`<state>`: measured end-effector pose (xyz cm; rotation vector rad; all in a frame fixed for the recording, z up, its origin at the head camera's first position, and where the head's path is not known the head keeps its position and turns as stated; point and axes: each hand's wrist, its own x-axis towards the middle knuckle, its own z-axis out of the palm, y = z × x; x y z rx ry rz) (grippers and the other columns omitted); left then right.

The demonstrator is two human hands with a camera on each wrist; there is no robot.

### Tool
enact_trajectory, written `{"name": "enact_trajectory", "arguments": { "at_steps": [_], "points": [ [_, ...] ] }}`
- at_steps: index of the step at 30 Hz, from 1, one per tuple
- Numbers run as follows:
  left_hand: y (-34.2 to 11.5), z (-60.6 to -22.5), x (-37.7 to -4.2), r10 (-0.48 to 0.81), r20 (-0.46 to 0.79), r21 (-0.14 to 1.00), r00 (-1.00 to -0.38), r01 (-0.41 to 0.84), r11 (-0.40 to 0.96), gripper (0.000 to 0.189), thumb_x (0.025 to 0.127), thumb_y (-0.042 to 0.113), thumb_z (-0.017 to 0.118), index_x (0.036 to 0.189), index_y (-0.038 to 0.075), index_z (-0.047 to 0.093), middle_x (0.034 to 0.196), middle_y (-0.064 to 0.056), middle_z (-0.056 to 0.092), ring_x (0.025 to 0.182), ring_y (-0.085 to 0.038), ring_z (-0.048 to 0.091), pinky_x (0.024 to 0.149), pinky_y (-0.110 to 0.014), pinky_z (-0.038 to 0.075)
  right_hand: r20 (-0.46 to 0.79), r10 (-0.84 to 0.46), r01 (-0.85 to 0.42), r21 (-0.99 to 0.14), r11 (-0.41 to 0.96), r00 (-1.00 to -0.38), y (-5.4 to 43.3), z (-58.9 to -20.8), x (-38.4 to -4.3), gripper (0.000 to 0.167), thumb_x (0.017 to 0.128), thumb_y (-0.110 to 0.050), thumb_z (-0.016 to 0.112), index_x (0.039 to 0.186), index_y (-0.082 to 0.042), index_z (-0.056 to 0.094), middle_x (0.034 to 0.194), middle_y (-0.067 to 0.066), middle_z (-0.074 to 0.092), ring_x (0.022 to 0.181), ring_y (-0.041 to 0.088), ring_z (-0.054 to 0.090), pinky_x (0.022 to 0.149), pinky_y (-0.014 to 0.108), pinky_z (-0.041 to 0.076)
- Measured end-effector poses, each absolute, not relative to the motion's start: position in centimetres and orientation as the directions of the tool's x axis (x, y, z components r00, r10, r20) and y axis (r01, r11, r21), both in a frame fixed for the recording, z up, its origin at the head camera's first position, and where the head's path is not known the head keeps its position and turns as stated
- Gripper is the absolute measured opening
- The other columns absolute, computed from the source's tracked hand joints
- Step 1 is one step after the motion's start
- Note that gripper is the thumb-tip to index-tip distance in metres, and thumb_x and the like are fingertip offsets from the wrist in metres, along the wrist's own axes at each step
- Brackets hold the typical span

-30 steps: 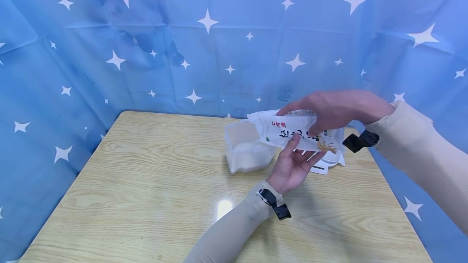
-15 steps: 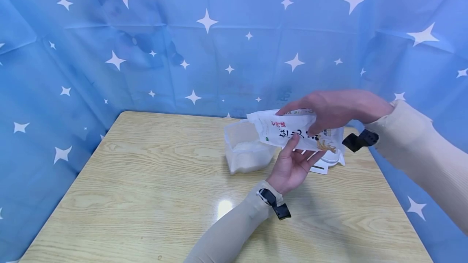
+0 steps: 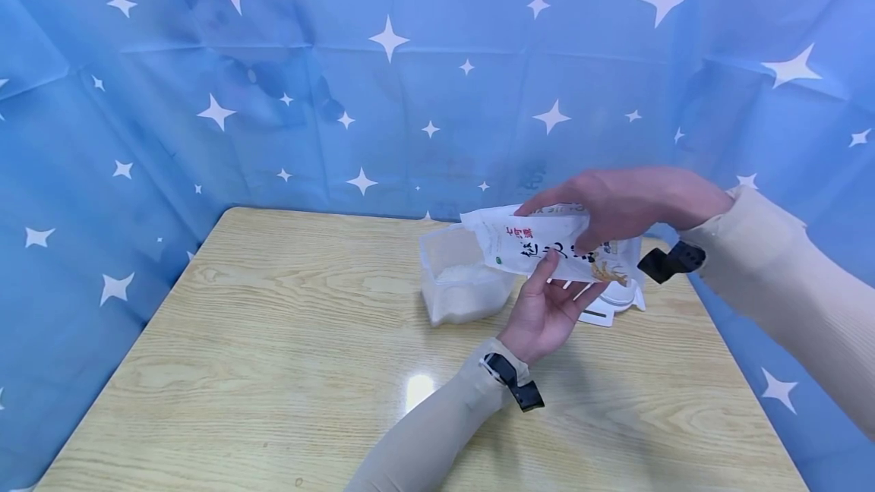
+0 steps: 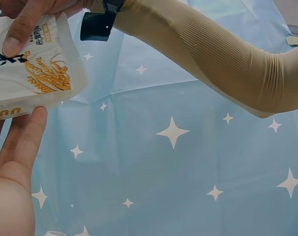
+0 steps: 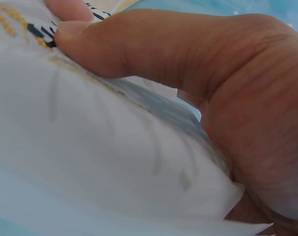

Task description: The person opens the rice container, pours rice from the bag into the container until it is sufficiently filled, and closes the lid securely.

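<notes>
A white rice bag (image 3: 506,240) printed with dark characters and golden grain ears is tilted on its side in the head view, its left end over a translucent container (image 3: 468,306). White rice (image 3: 465,273) lies inside that container. My left hand (image 3: 542,325) holds the bag from below, thumb on its front and fingers beneath. From above, my right hand (image 3: 625,203) grips the bag, thumb on the printed face. In the right wrist view, the right thumb presses the bag (image 5: 104,142) and creases it. The bag's mouth is not clearly visible.
Behind the bag on the right lies a white round-rimmed object (image 3: 618,294) with a flat slotted piece (image 3: 598,315), mostly covered. All stands toward the back right of a wooden table (image 3: 273,340). A blue star-patterned curtain (image 3: 307,97) hangs behind and at the sides.
The bag and right hand have shifted very slightly left. Both hands keep their hold, and the container stays in place.
</notes>
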<state>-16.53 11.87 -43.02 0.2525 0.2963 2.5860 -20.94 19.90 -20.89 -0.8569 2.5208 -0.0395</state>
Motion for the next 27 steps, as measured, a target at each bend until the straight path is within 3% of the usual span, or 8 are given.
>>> {"name": "enact_trajectory", "arguments": {
  "at_steps": [11, 22, 27],
  "points": [
    [11.78, -43.09, -16.59, 0.518, 0.126, 0.247, -0.846, -0.479, -0.842, 0.054, 0.097, 0.042, 0.071, 0.147, 0.033, 0.052, 0.15, 0.004, 0.058, 0.14, -0.018, 0.054, 0.12, -0.042, 0.045, -0.436, -0.571, -0.557, -0.174, 0.812, -0.695, 19.61, -20.92, -21.09, 0.082, 0.08, -0.003, 0.082, 0.15, -0.032, 0.051, 0.129, 0.004, 0.067, 0.099, 0.018, 0.063, 0.077, 0.032, 0.057],
    [11.59, -43.05, -16.54, 0.513, 0.113, 0.237, -0.851, -0.478, -0.846, 0.053, 0.097, 0.042, 0.07, 0.147, 0.033, 0.053, 0.152, 0.003, 0.056, 0.14, -0.019, 0.053, 0.119, -0.042, 0.046, -0.43, -0.576, -0.567, -0.164, 0.807, -0.695, 19.42, -21.1, -21.26, 0.082, 0.08, -0.006, 0.083, 0.15, -0.032, 0.051, 0.132, 0.005, 0.065, 0.103, 0.018, 0.064, 0.084, 0.038, 0.061],
    [11.46, -43.0, -16.57, 0.517, 0.119, 0.243, -0.848, -0.48, -0.843, 0.053, 0.098, 0.042, 0.069, 0.147, 0.034, 0.052, 0.151, 0.002, 0.056, 0.14, -0.019, 0.053, 0.119, -0.042, 0.046, -0.422, -0.585, -0.572, -0.173, 0.802, -0.693, 19.43, -21.11, -21.29, 0.081, 0.08, -0.006, 0.083, 0.15, -0.031, 0.051, 0.132, 0.005, 0.066, 0.103, 0.018, 0.064, 0.083, 0.035, 0.058]
  ]
}}
